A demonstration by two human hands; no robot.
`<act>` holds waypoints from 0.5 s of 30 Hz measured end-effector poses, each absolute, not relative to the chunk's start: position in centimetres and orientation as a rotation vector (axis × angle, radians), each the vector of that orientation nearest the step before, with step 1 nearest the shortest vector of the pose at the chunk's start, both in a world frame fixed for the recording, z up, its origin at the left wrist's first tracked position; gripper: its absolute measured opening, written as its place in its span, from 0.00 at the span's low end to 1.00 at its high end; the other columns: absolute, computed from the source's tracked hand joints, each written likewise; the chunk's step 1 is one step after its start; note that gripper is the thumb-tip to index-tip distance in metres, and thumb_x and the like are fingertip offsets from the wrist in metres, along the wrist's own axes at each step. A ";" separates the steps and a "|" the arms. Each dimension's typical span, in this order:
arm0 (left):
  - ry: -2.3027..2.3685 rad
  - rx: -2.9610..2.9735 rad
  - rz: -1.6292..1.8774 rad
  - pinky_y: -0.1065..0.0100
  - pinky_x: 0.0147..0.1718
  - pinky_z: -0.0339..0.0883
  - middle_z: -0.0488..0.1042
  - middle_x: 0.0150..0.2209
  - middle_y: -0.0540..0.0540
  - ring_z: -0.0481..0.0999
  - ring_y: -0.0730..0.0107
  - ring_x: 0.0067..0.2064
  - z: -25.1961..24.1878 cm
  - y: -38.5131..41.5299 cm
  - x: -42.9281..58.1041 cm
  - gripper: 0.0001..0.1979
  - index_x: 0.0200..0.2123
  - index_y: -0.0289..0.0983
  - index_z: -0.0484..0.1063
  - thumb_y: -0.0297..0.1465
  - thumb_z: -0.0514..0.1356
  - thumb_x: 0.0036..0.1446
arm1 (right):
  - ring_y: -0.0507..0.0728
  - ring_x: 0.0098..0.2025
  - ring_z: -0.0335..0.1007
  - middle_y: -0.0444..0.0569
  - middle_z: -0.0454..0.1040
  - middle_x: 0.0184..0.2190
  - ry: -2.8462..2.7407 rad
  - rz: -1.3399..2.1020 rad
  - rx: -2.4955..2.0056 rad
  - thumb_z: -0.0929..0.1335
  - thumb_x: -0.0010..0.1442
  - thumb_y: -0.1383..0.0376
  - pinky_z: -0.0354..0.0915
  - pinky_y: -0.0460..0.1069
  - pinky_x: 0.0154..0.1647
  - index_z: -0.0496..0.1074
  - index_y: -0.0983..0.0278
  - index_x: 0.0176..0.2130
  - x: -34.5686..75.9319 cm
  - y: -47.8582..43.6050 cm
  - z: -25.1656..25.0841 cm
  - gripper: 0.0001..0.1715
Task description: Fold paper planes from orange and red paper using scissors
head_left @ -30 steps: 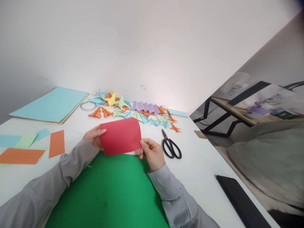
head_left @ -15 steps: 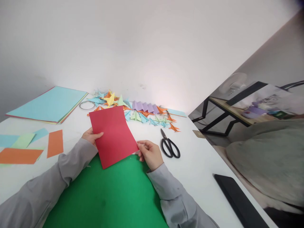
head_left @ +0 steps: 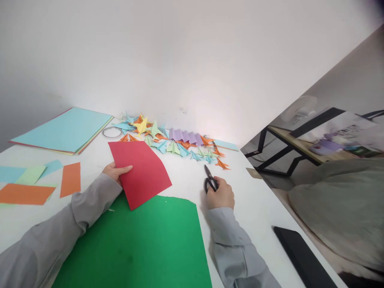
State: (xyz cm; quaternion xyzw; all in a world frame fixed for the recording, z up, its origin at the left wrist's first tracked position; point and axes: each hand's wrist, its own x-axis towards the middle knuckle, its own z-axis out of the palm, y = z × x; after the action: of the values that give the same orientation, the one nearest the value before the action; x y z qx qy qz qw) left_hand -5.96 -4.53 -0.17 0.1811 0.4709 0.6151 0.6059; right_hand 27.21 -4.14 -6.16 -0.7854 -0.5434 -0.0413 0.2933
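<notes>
A sheet of red paper [head_left: 144, 172] is pinched along its left edge by my left hand [head_left: 116, 173], thumb on top. It is lifted and tilted above the green sheet [head_left: 138, 244] on the table, its free right side curving down. To the right, my right hand [head_left: 222, 193] has its fingers around the black handles of the scissors [head_left: 209, 178]. The scissors lie on the white tabletop with their blades pointing away from me. Part of the right handle loop is hidden behind my fingers.
Folded paper shapes [head_left: 172, 140] line the wall. At left are a stack of coloured paper [head_left: 64, 130], a ring of wire or tape [head_left: 112, 132] and cut orange [head_left: 71, 180], blue and green pieces. A black flat object [head_left: 297, 252] lies near the table's right edge.
My right hand has let go of the red paper's corner and moved right onto the scissors' handles. The red paper now hangs from my left hand alone, its right side drooping.
</notes>
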 end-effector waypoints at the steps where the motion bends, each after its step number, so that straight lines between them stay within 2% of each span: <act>1: 1.079 0.409 1.423 0.63 0.24 0.76 0.79 0.26 0.43 0.79 0.58 0.27 0.0 -4.6 -6.0 0.13 0.29 0.31 0.75 0.16 0.66 0.36 | 0.65 0.33 0.69 0.60 0.73 0.34 -1.483 -0.102 -2.078 0.65 0.47 0.67 0.60 0.54 0.30 0.73 0.64 0.43 27.2 -4.1 -6.0 0.21; 5: 1.026 0.400 1.369 0.63 0.25 0.77 0.80 0.29 0.42 0.79 0.58 0.28 0.3 -4.7 -5.9 0.15 0.33 0.32 0.76 0.18 0.66 0.37 | 0.64 0.33 0.70 0.59 0.74 0.33 -1.494 -0.133 -2.018 0.65 0.47 0.70 0.63 0.56 0.33 0.76 0.65 0.41 26.5 -4.1 -5.6 0.20; 9: 1.078 0.482 1.313 0.63 0.26 0.76 0.80 0.28 0.43 0.79 0.57 0.28 -0.4 -4.7 -5.7 0.17 0.30 0.32 0.76 0.17 0.68 0.30 | 0.62 0.34 0.71 0.56 0.76 0.33 -1.394 0.086 -1.824 0.66 0.45 0.69 0.66 0.58 0.38 0.77 0.65 0.38 25.4 -4.2 -5.2 0.17; 11: 1.098 0.538 1.332 0.65 0.25 0.76 0.80 0.27 0.45 0.79 0.59 0.27 -0.7 -4.7 -5.6 0.21 0.31 0.33 0.75 0.15 0.68 0.27 | 0.60 0.34 0.71 0.54 0.77 0.33 -1.239 0.338 -1.649 0.69 0.45 0.66 0.68 0.57 0.38 0.77 0.65 0.36 24.8 -4.2 -4.6 0.15; 15: 1.121 0.609 1.350 0.65 0.26 0.75 0.79 0.29 0.46 0.79 0.60 0.28 -1.1 -4.8 -5.4 0.27 0.35 0.35 0.73 0.18 0.70 0.25 | 0.54 0.33 0.73 0.49 0.77 0.34 -0.766 1.159 -1.179 0.76 0.40 0.63 0.72 0.48 0.30 0.75 0.64 0.37 23.9 -4.5 -3.0 0.21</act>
State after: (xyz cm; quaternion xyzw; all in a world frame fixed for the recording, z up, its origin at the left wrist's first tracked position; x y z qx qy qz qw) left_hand -5.44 -4.81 -1.05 0.2624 0.4835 0.5820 0.5989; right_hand 23.93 -4.48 -2.96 -0.5112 -0.3323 0.5026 0.6129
